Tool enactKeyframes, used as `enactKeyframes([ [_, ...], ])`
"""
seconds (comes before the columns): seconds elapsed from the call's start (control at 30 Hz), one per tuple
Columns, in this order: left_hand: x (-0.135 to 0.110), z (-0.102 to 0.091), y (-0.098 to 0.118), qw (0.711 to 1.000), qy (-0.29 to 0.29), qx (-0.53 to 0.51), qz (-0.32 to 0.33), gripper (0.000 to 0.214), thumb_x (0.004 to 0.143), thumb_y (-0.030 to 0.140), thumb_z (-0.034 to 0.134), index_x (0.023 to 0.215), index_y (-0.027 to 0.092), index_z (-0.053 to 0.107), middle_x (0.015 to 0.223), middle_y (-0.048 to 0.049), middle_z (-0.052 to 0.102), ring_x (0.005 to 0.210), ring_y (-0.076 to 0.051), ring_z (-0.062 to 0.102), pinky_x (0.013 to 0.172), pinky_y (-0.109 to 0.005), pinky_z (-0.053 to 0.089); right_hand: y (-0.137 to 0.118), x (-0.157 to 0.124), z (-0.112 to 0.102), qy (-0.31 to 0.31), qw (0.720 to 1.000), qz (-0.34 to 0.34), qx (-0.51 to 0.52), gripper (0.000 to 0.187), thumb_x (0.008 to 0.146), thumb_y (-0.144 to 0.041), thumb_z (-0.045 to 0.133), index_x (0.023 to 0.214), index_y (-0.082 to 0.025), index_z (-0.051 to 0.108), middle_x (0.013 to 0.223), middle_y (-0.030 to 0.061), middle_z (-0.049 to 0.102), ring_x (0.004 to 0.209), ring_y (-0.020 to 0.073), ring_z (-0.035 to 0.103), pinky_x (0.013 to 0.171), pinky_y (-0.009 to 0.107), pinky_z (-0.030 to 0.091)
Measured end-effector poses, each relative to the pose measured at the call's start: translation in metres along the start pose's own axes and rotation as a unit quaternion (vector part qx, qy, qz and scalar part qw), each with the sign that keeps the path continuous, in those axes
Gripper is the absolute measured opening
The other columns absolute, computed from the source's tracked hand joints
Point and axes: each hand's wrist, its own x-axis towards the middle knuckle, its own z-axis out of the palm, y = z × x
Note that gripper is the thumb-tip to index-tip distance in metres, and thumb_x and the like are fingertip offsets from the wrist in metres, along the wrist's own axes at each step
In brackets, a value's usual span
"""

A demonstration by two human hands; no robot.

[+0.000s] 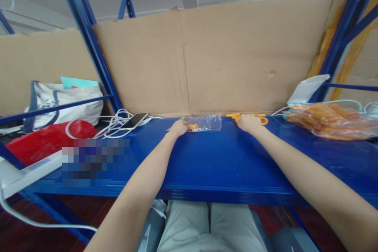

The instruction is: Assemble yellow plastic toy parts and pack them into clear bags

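My left hand [179, 127] is closed at the left end of a clear plastic bag [212, 123] lying on the blue shelf. A short orange tube-like part [193, 126] sticks out beside its fingers; whether it lies inside the bag or on top, I cannot tell. Farther right, my right hand [249, 123] is wrapped over an orange plastic piece [233, 116] near the cardboard backing. That piece has prongs on its left and a round, hollow end on its right, while its middle is hidden under the hand.
A clear bag full of orange parts [327, 120] lies at the right. On the left are a phone [135, 121], coiled white cables [113, 126], a red bag [50, 141] and a white tote [71, 102]. Cardboard [224, 59] walls the back; blue posts [88, 39] flank it.
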Motion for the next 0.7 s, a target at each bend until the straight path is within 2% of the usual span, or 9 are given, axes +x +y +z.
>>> enactKeyframes([
  [0.13,0.000,0.000,0.001,1.000,0.005,-0.005,0.002,0.034,0.073,0.014,0.054,0.100,0.022,0.074,0.110,-0.0077,0.073,0.116,-0.023,0.061,0.101,-0.027,0.042,0.001,0.002,0.006,-0.051,0.998,-0.024,0.014,0.046,0.093,-0.035,0.043,0.122,-0.008,0.065,0.119,0.0247,0.065,0.115,0.0339,0.060,0.092,0.045,0.047],
  [0.27,-0.006,-0.004,0.006,1.000,0.004,0.010,0.002,0.033,0.074,0.011,0.055,0.099,0.020,0.074,0.111,-0.0102,0.072,0.115,-0.025,0.062,0.101,-0.029,0.043,0.000,0.003,0.011,-0.044,0.999,-0.015,0.016,0.053,0.090,-0.049,0.046,0.119,-0.010,0.067,0.118,0.0238,0.066,0.115,0.0337,0.060,0.091,0.044,0.048],
  [0.4,-0.011,-0.008,0.012,0.999,-0.004,0.045,-0.005,0.028,0.077,0.010,0.053,0.093,0.016,0.075,0.110,-0.0150,0.072,0.113,-0.029,0.063,0.099,-0.031,0.045,0.001,0.004,0.011,-0.030,0.999,-0.001,0.023,0.044,0.087,-0.041,0.050,0.113,-0.011,0.070,0.111,0.0213,0.069,0.109,0.0321,0.064,0.086,0.040,0.050],
  [0.57,-0.006,-0.003,0.008,0.999,0.042,-0.008,-0.016,0.028,0.082,0.016,0.053,0.101,0.018,0.074,0.111,-0.0126,0.072,0.116,-0.026,0.061,0.101,-0.029,0.044,0.009,0.009,0.003,-0.042,0.992,0.030,0.117,0.042,0.086,-0.044,0.050,0.090,-0.009,0.074,0.072,0.0165,0.071,0.075,0.0282,0.070,0.068,0.034,0.051],
  [0.63,-0.002,0.001,0.004,0.997,0.055,-0.052,-0.013,0.031,0.084,0.021,0.054,0.110,0.019,0.070,0.118,-0.0104,0.069,0.120,-0.024,0.058,0.103,-0.027,0.042,0.012,0.014,0.001,-0.037,0.983,0.041,0.173,0.038,0.087,-0.038,0.049,0.083,-0.008,0.073,0.061,0.0125,0.066,0.063,0.0237,0.066,0.060,0.031,0.048],
  [0.7,0.002,0.006,0.000,0.994,0.055,-0.094,-0.008,0.035,0.086,0.026,0.053,0.118,0.019,0.066,0.125,-0.0094,0.066,0.124,-0.023,0.055,0.105,-0.027,0.040,0.013,0.018,0.000,-0.007,0.967,0.036,0.251,0.030,0.085,-0.029,0.049,0.083,-0.009,0.071,0.057,0.0078,0.062,0.054,0.0185,0.061,0.054,0.027,0.044],
])
